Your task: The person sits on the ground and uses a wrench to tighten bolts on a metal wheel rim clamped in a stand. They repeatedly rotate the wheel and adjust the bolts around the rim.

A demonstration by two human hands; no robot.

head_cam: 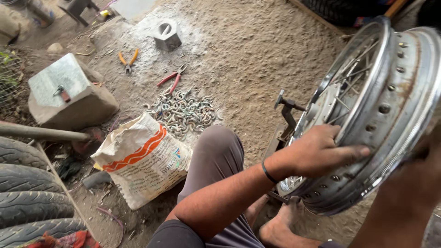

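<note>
Right at the frame's four o'clock edge, the right hand [425, 172] is a dark blur against the wheel rim [390, 105]; whether its fingers close on the metal I cannot tell. Left hand [321, 154] lies flat on the rim's inner channel at about three o'clock, fingers spread and pressing, thumb hooked over the edge, nothing pinched. One rim is in hand, rusty in the channel, and it stands upright on a small metal stand [287, 117].

As for progress, I judge it partway: several spokes already cross inside the rim, yet many nipple holes along the channel look empty, so lacing or truing seems unfinished.

Counted around the dirt floor: two pliers, one orange-handled [128, 60] and one red-handled [171, 79], at eleven o'clock; one pile of small curved metal pieces [183, 112]; one printed sack [142, 160]; one stone block [69, 94] at ten o'clock; one metal block with a hole [166, 34]; stacked tyres [27, 188] at eight o'clock.
</note>
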